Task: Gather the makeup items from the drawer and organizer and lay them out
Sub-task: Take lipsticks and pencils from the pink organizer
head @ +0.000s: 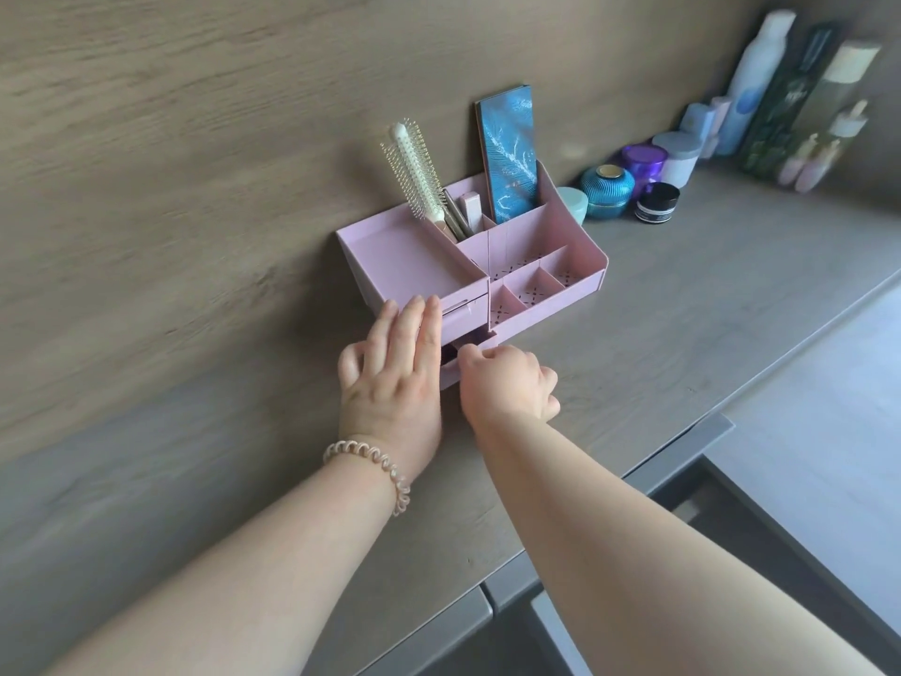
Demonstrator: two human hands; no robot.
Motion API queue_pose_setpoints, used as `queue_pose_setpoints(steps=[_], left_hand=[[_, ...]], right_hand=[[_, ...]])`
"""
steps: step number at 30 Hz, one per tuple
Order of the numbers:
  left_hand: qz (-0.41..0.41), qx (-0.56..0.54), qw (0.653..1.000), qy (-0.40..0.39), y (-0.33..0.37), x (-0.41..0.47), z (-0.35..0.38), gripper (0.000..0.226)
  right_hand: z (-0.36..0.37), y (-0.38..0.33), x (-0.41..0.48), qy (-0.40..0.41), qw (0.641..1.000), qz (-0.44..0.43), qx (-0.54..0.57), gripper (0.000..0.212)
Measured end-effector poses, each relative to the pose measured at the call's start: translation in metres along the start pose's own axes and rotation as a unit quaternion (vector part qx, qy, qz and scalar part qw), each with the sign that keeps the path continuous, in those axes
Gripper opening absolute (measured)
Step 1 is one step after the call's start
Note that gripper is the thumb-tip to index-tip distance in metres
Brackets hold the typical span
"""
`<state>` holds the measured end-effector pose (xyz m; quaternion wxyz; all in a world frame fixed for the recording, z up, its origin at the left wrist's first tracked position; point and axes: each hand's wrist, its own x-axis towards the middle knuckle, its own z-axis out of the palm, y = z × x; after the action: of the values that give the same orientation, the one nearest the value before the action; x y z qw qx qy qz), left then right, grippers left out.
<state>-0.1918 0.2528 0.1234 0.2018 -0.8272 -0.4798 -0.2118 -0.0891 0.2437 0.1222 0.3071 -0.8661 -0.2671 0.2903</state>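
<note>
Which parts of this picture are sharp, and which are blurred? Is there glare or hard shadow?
Head view: the organizer, the left hand and the right hand are fairly sharp; the bottles at far right and the wall grain are smeared. Head view: light is soft, no strong glare or hard shadow; only the drawer opening is dark.

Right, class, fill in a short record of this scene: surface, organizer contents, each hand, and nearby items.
surface: grey counter against a wood wall
organizer: pink, with hairbrush and blue palette standing in back compartments
left hand: flat, straight fingers pressing the organizer's front
right hand: curled fingers hooking the lower drawer, slightly open
nearby: jars and bottles to the right
</note>
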Motion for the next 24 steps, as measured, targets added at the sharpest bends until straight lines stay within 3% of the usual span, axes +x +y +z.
queue_pose_setpoints(steps=[5, 13, 24], left_hand=[[-0.016, -0.055, 0.997, -0.06, 0.003, -0.001, -0.006, 0.074], [0.04, -0.03, 0.996, -0.07, -0.014, 0.005, -0.014, 0.06], [0.04, -0.033, 0.995, -0.087, -0.012, 0.005, -0.016, 0.063]], right_hand=[[-0.008, 0.016, -0.009, 0.013, 1.0, -0.003, -0.003, 0.033], [-0.02, 0.036, -0.025, 0.034, 0.999, -0.017, -0.007, 0.026], [-0.028, 0.053, -0.037, 0.055, 0.998, -0.025, -0.013, 0.025]])
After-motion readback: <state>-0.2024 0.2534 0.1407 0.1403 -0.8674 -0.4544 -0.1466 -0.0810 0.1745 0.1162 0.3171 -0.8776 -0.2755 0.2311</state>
